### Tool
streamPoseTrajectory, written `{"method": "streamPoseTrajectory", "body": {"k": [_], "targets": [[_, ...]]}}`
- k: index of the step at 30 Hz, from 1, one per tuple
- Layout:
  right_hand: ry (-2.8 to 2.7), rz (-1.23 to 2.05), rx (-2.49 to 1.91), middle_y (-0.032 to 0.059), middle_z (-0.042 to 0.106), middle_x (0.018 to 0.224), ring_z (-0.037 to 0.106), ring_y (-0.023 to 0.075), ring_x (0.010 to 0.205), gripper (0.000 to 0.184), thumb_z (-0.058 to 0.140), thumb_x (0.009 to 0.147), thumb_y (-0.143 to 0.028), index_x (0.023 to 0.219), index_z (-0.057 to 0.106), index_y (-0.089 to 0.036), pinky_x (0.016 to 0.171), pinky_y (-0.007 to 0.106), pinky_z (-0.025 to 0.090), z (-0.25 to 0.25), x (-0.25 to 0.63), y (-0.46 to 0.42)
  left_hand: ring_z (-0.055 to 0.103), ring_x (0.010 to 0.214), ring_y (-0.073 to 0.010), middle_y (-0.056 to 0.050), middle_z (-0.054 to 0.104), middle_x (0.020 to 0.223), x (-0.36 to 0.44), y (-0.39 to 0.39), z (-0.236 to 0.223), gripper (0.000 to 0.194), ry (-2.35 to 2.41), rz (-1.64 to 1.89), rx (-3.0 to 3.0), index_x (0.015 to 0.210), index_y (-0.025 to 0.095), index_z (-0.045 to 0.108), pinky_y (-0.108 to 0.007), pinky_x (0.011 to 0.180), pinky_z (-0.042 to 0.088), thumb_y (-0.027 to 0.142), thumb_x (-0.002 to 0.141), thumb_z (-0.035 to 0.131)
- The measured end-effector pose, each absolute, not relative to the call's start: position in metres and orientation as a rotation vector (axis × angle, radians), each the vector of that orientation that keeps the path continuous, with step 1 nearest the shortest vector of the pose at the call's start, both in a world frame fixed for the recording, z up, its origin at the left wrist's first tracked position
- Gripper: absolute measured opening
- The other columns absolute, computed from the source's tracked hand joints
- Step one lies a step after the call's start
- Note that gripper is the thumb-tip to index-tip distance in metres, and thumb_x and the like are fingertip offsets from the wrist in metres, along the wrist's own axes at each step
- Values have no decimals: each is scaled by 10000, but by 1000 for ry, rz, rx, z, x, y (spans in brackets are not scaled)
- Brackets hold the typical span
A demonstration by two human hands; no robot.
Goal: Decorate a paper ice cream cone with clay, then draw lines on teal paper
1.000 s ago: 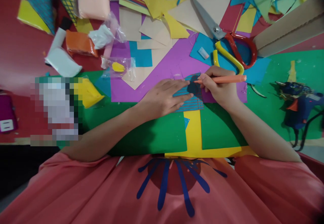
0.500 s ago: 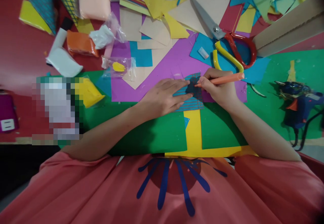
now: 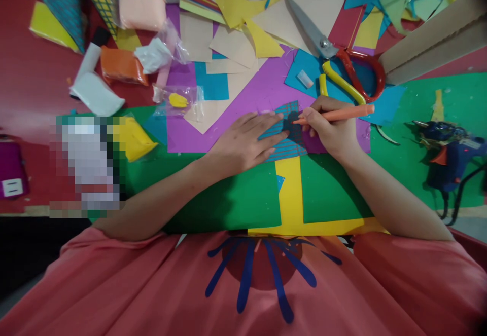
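Observation:
Under the fingers of my left hand lies a small blue piece of paper ruled with reddish lines. That hand is flat, its fingers spread over the piece's left part. My right hand is closed round an orange marker, whose tip points down at the blue piece and whose other end slants up to the right. A shadow covers the spot around the tip, so I cannot tell whether it touches. The piece rests over a purple sheet and the top of a yellow strip.
Large scissors with red and yellow handles lie beyond my right hand. At the right sits a blue glue gun with its cord. Packets of orange clay and yellow clay lie left. A cardboard piece stands at the upper right.
The lined blue piece has shifted slightly away from me and turned a little. My right hand and the marker have moved a bit; my left hand still presses the piece.

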State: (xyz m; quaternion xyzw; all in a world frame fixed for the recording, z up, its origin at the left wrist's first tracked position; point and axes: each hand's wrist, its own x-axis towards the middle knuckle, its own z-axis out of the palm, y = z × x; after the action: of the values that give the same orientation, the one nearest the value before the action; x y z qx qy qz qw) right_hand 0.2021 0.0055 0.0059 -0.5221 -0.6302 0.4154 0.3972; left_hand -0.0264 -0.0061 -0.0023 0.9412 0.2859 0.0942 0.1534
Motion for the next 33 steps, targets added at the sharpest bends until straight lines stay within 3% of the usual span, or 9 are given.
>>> {"method": "streamPoseTrajectory", "body": {"k": [7, 23, 33], "targets": [[-1649, 1027, -1366, -24, 562, 539, 493, 108, 505, 406, 654, 857, -489, 573, 550, -218, 528, 282, 398, 10, 200, 3, 395, 1430, -262, -103, 420, 1541, -26, -6, -5, 412, 839, 231, 2733, 1406, 253, 501, -461, 1163, 338, 324, 1007, 431], [-1751, 1009, -1362, -24, 544, 549, 475, 106, 516, 384, 649, 865, -417, 567, 518, -214, 503, 279, 354, 8, 203, 4, 387, 1438, -271, -114, 410, 1550, -26, -6, -6, 405, 833, 252, 2726, 1390, 253, 524, -464, 1161, 345, 349, 1007, 434], [-1753, 1084, -1283, -40, 474, 549, 411, 88, 517, 350, 613, 849, -177, 540, 452, -199, 521, 265, 344, 9, 201, 6, 434, 1410, -273, -126, 447, 1522, -26, -7, -7, 404, 837, 271, 2861, 1364, 246, 546, -437, 1126, 398, 384, 1018, 390]]}}
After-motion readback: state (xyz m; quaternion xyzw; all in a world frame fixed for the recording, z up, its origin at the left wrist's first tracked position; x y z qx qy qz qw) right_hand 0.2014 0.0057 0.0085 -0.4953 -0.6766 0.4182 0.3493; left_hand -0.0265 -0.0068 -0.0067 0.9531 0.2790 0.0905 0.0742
